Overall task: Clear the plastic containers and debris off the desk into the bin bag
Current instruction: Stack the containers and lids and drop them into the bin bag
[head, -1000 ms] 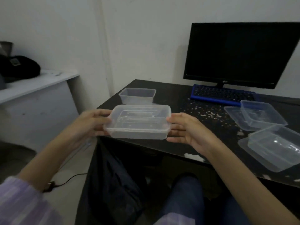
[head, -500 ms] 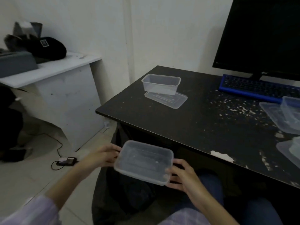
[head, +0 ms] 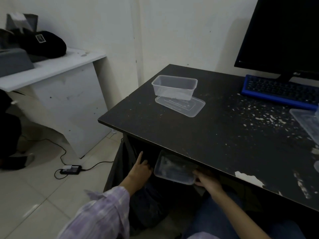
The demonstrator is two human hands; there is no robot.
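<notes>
hands (head: 174, 175) holding container (head: 174, 169) over bin bag (head: 119, 163)

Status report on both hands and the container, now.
Right hand grips lidded container under desk edge, over bin bag. Left hand off it, forefinger out. Nothing in the way.

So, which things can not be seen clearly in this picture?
- Head view: the lidded container is half under the desk edge, in shadow.
- Bin bag: its opening is too dark to make out.
- Right hand: fingertips hidden behind the container.
- Container lid at right: cut off by the frame.
</notes>
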